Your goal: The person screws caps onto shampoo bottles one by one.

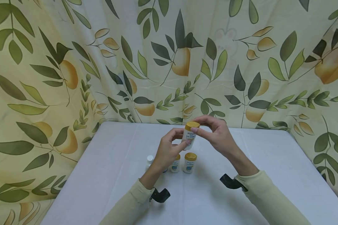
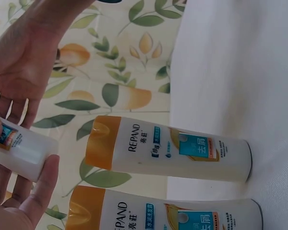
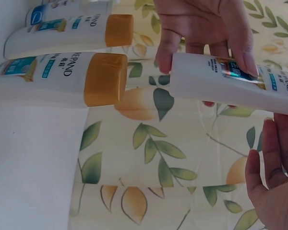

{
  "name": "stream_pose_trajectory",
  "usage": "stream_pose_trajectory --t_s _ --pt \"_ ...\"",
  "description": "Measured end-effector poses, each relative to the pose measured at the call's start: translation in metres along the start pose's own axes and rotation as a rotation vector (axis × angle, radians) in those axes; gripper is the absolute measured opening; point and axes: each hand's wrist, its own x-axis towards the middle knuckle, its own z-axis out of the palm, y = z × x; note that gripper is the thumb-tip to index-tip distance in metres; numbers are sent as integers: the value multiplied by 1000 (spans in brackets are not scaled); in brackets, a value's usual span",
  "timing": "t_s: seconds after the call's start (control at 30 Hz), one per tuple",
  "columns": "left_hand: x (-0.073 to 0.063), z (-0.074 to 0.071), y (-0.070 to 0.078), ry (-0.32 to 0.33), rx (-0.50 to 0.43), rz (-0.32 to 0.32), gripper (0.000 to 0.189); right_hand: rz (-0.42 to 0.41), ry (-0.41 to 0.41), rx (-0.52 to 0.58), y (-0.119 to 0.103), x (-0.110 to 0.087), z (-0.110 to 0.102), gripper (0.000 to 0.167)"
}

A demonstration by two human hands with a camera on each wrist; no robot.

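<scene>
A white shampoo bottle (image 1: 188, 137) with a gold cap is held up above the table, tilted slightly. My left hand (image 1: 166, 151) grips its lower body, thumb across the label, as the right wrist view shows beside the bottle's base (image 3: 185, 76). At the gold cap, my right hand (image 1: 219, 136) pinches with thumb and fingers. Two matching shampoo bottles stand below: one (image 1: 189, 164) in plain sight, the other (image 1: 175, 165) partly behind my left hand. In the left wrist view, both standing bottles (image 2: 182, 151) show REPAND lettering and blue labels.
Left of the gold-capped pair, a white-capped bottle (image 1: 150, 159) stands, mostly hidden by my left forearm. Another bottle with a blue mark (image 3: 48, 12) shows at the row's far end. The white table (image 1: 242, 200) meets a leaf-and-fruit patterned curtain (image 1: 169, 90) behind.
</scene>
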Motion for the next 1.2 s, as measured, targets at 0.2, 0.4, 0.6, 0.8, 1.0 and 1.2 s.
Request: stream_pose_trajectory --t_s 0.2,0.4,0.6,0.8,1.0,1.2 --pt "0 -1 1 -2 35 -16 37 -6 -11 1 0 0 -1 22" --pt "1 -2 1 -18 59 -41 37 -4 -28 -15 -1 -2 -2 21" --pt "4 -4 3 -57 84 -50 38 20 -45 -54 -2 -4 -4 20" --pt "11 -5 11 -95 99 -27 41 34 -37 -85 -2 -7 -8 20" --pt "19 -3 21 -135 118 18 38 38 -32 -118 -3 -14 -13 20" --pt "24 2 26 -184 163 -6 34 48 -10 -134 -2 -21 -18 20"
